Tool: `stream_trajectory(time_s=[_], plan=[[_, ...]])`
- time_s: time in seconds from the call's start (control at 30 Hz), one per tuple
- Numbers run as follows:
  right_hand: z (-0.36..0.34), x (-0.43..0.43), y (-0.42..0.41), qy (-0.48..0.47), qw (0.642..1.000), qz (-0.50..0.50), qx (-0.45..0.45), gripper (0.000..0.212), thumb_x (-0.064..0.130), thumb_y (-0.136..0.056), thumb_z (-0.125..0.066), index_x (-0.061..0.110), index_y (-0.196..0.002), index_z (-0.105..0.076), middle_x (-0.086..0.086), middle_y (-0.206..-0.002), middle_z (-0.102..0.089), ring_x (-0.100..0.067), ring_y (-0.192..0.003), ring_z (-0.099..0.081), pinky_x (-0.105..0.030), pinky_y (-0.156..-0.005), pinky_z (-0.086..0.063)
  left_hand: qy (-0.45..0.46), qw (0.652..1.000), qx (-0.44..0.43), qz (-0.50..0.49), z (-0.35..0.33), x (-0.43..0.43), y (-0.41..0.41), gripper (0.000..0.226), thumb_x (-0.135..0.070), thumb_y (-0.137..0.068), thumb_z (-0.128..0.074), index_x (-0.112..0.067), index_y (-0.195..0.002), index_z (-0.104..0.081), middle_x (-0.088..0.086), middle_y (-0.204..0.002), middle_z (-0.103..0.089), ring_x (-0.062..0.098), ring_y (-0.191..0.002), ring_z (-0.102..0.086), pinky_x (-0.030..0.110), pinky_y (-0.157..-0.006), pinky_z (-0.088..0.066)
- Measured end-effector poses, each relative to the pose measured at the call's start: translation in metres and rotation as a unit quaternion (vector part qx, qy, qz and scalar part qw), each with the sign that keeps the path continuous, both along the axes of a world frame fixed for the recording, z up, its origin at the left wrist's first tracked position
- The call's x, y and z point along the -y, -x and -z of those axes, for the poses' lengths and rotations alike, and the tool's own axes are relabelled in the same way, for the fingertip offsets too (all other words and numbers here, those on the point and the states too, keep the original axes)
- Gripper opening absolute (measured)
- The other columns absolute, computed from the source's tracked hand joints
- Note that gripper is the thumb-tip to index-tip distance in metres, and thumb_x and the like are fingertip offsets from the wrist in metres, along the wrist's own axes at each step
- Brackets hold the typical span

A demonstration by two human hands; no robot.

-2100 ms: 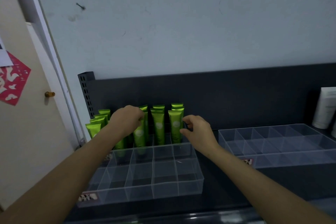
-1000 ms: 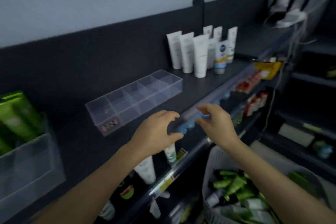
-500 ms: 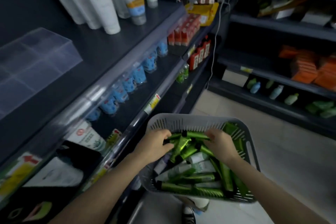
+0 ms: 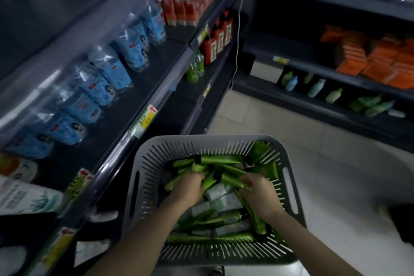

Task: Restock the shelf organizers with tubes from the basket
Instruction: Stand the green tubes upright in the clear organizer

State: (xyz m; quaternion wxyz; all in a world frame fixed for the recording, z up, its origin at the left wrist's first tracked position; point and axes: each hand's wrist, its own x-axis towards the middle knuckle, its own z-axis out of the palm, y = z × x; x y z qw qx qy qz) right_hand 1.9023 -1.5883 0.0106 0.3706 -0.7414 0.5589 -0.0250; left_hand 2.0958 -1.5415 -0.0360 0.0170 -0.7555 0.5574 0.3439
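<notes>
A grey slotted basket [image 4: 143, 177] sits low in front of me, holding several green tubes [image 4: 210, 240] and a few pale tubes [image 4: 224, 201]. Both my hands are down inside it. My left hand [image 4: 188, 188] has its fingers curled round green tubes [image 4: 190, 169] in the middle of the pile. My right hand [image 4: 259, 195] grips green tubes [image 4: 230, 180] just to the right. The shelf organizers are out of view.
Dark shelving runs along the left with blue packets [image 4: 107, 74], red boxes [image 4: 181, 4] and price tags on the shelf edge [image 4: 143, 121]. More shelves at right hold orange boxes [image 4: 380, 58] and small bottles [image 4: 315, 87]. Pale tiled floor [image 4: 336, 163] lies beyond the basket.
I have turned from the top shelf and its organizers down to the basket. Both hands dropped into the basket and have closed on green tubes.
</notes>
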Motion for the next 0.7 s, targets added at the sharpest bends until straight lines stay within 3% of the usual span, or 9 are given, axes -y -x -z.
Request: stream_trajectory(time_s=[0.07, 0.23, 0.37, 0.5, 0.6, 0.7], plan=[[0.005, -0.001, 0.004, -0.006, 1.000, 0.004, -0.003, 0.021, 0.012, -0.087, -0.062, 0.010, -0.108, -0.065, -0.005, -0.107, -0.066, -0.019, -0.099, -0.061, -0.021, -0.076, -0.044, -0.015, 0.999, 0.022, 0.019, 0.011, 0.004, 0.011, 0.018, -0.016, -0.092, -0.046, -0.008, -0.096, -0.062, 0.011, -0.093, -0.064, 0.027, -0.085, -0.062, 0.032, -0.069, -0.051], [0.014, -0.006, 0.011, -0.015, 1.000, 0.022, -0.014, 0.030, 0.018, -0.090, -0.060, 0.012, -0.119, -0.060, -0.004, -0.117, -0.062, -0.016, -0.105, -0.058, -0.012, -0.076, -0.036, -0.055, 0.987, 0.126, 0.079, 0.015, 0.018, 0.021, 0.028, -0.002, -0.089, -0.047, -0.003, -0.114, -0.060, 0.017, -0.117, -0.060, 0.031, -0.105, -0.059, 0.034, -0.082, -0.048], [0.015, -0.009, 0.010, -0.012, 1.000, 0.011, -0.022, 0.027, 0.014, -0.091, -0.057, 0.011, -0.117, -0.061, -0.007, -0.115, -0.059, -0.019, -0.101, -0.059, -0.014, -0.076, -0.036, -0.084, 0.980, 0.151, 0.103, 0.016, 0.021, 0.019, 0.032, 0.002, -0.088, -0.045, 0.000, -0.117, -0.059, 0.020, -0.121, -0.058, 0.033, -0.112, -0.057, 0.036, -0.090, -0.048], [0.018, -0.002, 0.004, 0.017, 0.998, -0.034, -0.051, 0.025, 0.002, -0.087, -0.053, 0.007, -0.109, -0.065, -0.011, -0.111, -0.060, -0.025, -0.102, -0.058, -0.021, -0.076, -0.040, -0.106, 0.975, 0.150, 0.126, 0.011, 0.009, 0.019, 0.027, 0.000, -0.091, -0.046, -0.001, -0.115, -0.059, 0.016, -0.120, -0.061, 0.028, -0.110, -0.059, 0.033, -0.086, -0.049], [0.018, 0.003, -0.004, 0.076, 0.983, -0.097, -0.134, 0.032, -0.005, -0.076, -0.054, 0.006, -0.104, -0.065, -0.014, -0.107, -0.060, -0.031, -0.100, -0.055, -0.034, -0.079, -0.046, -0.092, 0.980, 0.140, 0.111, 0.008, 0.002, 0.016, 0.026, -0.004, -0.091, -0.050, -0.001, -0.117, -0.055, 0.016, -0.119, -0.061, 0.028, -0.107, -0.060, 0.032, -0.082, -0.049], [0.016, 0.009, -0.010, 0.142, 0.938, -0.186, -0.255, 0.030, 0.001, -0.041, -0.078, 0.008, -0.068, -0.070, -0.011, -0.073, -0.065, -0.031, -0.072, -0.061, -0.037, -0.059, -0.052, -0.073, 0.983, 0.137, 0.094, 0.008, -0.003, 0.013, 0.031, -0.002, -0.091, -0.048, -0.002, -0.122, -0.049, 0.017, -0.119, -0.060, 0.030, -0.106, -0.061, 0.034, -0.081, -0.050]])
